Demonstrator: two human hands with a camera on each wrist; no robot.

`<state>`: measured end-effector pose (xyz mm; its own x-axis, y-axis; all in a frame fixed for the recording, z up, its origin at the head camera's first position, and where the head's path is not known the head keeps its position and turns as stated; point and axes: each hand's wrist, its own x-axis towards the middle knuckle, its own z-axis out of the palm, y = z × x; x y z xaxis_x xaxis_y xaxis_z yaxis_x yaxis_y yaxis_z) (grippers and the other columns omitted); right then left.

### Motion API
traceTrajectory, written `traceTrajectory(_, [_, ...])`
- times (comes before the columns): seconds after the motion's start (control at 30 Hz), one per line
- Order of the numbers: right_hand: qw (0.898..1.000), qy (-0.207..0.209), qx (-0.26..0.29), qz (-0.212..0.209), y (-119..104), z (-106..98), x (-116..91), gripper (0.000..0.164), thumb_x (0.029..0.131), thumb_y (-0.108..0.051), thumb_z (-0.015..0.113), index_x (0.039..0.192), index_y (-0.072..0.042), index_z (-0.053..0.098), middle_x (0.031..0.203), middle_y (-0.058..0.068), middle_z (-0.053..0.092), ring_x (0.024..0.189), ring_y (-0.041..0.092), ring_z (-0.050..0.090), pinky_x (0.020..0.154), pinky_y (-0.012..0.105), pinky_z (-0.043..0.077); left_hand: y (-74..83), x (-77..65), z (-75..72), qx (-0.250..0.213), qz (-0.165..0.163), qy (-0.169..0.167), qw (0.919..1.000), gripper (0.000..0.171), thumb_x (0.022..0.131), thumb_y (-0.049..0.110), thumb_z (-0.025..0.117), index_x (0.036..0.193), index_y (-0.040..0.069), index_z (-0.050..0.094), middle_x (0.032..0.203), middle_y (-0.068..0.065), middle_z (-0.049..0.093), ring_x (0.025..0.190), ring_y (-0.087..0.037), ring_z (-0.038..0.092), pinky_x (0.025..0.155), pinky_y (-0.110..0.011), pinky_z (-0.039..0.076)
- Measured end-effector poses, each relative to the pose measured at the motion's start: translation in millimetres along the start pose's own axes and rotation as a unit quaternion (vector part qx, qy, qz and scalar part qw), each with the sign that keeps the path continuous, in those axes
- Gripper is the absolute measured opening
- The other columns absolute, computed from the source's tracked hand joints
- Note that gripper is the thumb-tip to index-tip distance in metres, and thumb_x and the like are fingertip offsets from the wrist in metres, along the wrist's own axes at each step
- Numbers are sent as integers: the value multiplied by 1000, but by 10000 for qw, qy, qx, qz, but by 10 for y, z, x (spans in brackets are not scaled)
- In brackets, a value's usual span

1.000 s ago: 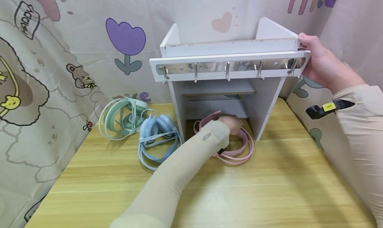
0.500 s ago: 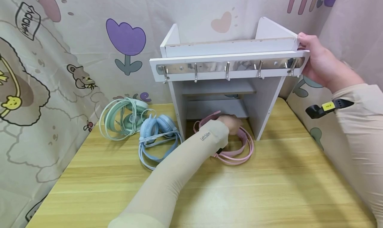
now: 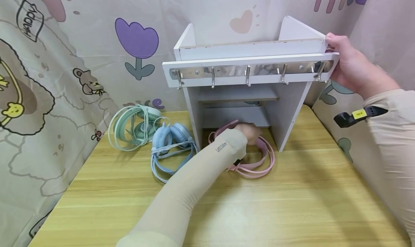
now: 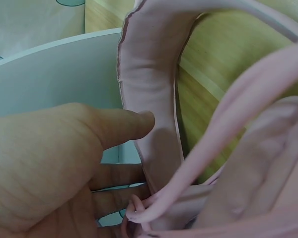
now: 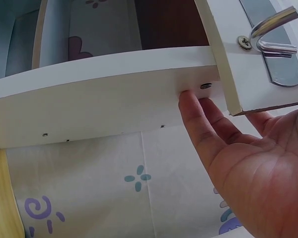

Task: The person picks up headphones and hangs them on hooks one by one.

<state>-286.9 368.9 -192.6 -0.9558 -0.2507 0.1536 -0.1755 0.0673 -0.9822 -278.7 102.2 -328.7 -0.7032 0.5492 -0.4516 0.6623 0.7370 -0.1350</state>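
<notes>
Pink headphones (image 3: 256, 166) with a bundled cable lie at the foot of a white shelf unit (image 3: 249, 52), partly hidden by my left forearm. My left hand (image 3: 249, 131) holds them by the headband; in the left wrist view the thumb lies across the padded band (image 4: 151, 74) and the fingers go behind it. At the unit's upper right corner, my right hand (image 3: 350, 65) grips the edge beside the hook rail (image 3: 249, 72). The right wrist view has fingertips (image 5: 188, 99) against the outer side panel (image 5: 99, 104), near a screw hole.
Blue headphones (image 3: 173, 142) lie left of the shelf unit, with green headphones (image 3: 139, 126) behind them, both with bundled cables. Metal hooks (image 3: 248, 75) stick out from the rail. All stand on a wooden table (image 3: 259, 211), with a printed curtain (image 3: 97, 52) behind.
The head view has shifted very slightly. Both hands keep their places on the pink headphones and the shelf unit, with no other visible movement.
</notes>
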Motion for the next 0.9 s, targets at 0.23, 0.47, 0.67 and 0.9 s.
traceTrajectory(0.23, [10000, 16, 39, 3, 8, -9, -7, 49, 112, -52, 28, 153, -28, 39, 147, -7, 37, 142, 15, 30, 135, 38, 11, 30, -1, -58, 116, -184, -424, 9989, 58, 114, 11, 42, 168, 33, 36, 172, 3, 42, 153, -14, 45, 117, -30, 48])
traceTrajectory(0.47, [9997, 38, -221, 56, 7, -17, -28, 50, 112, -54, 26, 155, -30, 37, 148, -8, 36, 147, 17, 28, 137, 41, 8, 23, 22, -34, 235, -172, -530, 9982, 60, 113, 10, 44, 168, 33, 36, 172, 4, 42, 153, -13, 46, 114, -29, 49])
traceTrajectory(0.67, [10000, -16, -20, -7, 30, -29, -8, 48, 113, -52, 28, 152, -27, 41, 146, -6, 38, 137, 14, 36, 128, 34, 25, 44, 18, -13, 400, -166, -400, 9983, 52, 112, 11, 46, 161, 30, 49, 160, 2, 55, 134, -11, 57, 103, -27, 53])
traceTrajectory(0.9, [10000, -38, -52, -15, 23, -12, 2, 48, 112, -52, 28, 152, -28, 41, 146, -6, 38, 138, 14, 35, 130, 36, 23, 40, -4, 46, 490, 177, 28, 9986, 32, 114, 23, 52, 143, 23, 63, 145, 0, 66, 127, -13, 63, 101, -30, 57])
